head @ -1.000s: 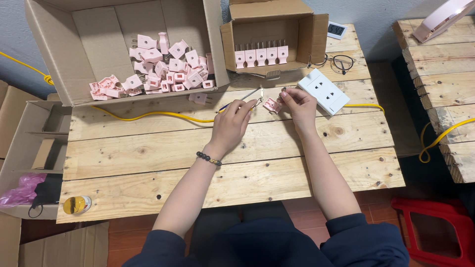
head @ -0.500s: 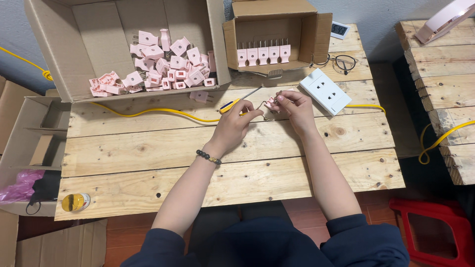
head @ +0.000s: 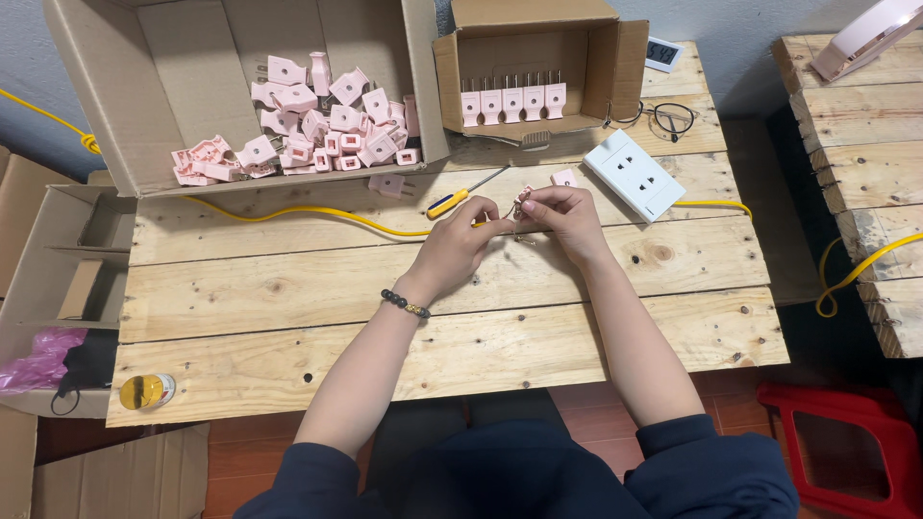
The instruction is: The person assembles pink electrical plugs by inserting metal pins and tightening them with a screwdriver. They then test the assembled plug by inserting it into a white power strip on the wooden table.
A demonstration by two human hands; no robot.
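Observation:
My left hand [head: 460, 245] and my right hand [head: 565, 216] meet fingertip to fingertip over the middle of the wooden pallet table [head: 288, 288]. Together they pinch a small plug part [head: 519, 208] with metal bits; its details are too small to make out. A loose pink plug piece [head: 564, 178] lies just beyond my right hand. A screwdriver [head: 452, 202] with a yellow and blue handle rests on the table just beyond my left hand. A yellow cable [head: 317, 213] runs across the boards under the hands.
A big cardboard box [head: 183, 58] of several pink plugs stands at the back left. A smaller box [head: 538, 19] holds a row of plugs. A white socket block [head: 635, 175], glasses [head: 668, 115], a yellow-capped bottle [head: 146, 391] and a red stool [head: 846, 442] are around.
Both hands have drawn slightly toward me and stay joined on the small part. The screwdriver has not moved.

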